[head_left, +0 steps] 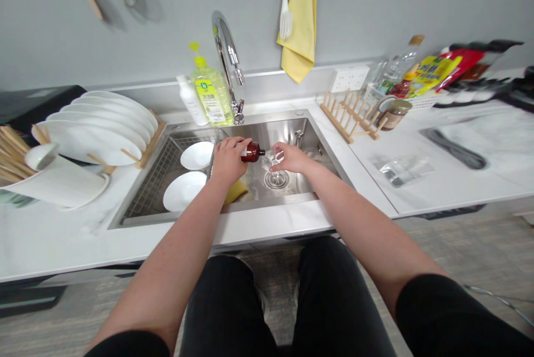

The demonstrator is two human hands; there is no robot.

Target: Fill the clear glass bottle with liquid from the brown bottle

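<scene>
My left hand [229, 159] is wrapped round a dark reddish-brown bottle [253, 152] over the sink [250, 204]. The bottle is tilted onto its side, its black tip pointing right. Close to that tip, my right hand [292, 158] has its fingers curled round a small clear cup-like piece [272, 158], whose exact kind I cannot make out. Below the cup lies the round drain [277, 180]. A yellow cloth or sponge [236, 191] rests in the sink under my left wrist, partly hidden.
Two white dishes [186, 190] sit in the left basin's wire rack [146, 184]. Behind stand the faucet [225, 40] and a green soap bottle [212, 93]. Plates [104, 118] stand left; a wooden rack [352, 118], jar [396, 115] and plastic packet [403, 170] are right.
</scene>
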